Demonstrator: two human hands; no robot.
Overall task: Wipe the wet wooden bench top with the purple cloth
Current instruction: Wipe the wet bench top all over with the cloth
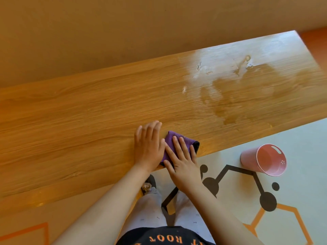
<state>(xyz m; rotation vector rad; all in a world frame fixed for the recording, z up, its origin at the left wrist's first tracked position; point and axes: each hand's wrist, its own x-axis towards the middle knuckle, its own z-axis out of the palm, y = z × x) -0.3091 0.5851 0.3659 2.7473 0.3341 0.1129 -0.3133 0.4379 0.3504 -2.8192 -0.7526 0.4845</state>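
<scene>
A folded purple cloth (pixel 171 141) lies on the wooden bench top (pixel 88 110) near its front edge. My right hand (pixel 182 160) presses flat on the cloth with fingers spread. My left hand (pixel 148 145) lies flat beside it, its edge over the cloth's left side. A wet patch (pixel 235 91) with puddles and streaks glistens on the bench's right part, well apart from the cloth.
A pink cup (pixel 263 160) lies on its side on the pale floor to the right of the bench edge. An orange-brown wall (pixel 123 32) runs behind the bench. My legs stand close to the bench front, above patterned floor markings (pixel 267 200).
</scene>
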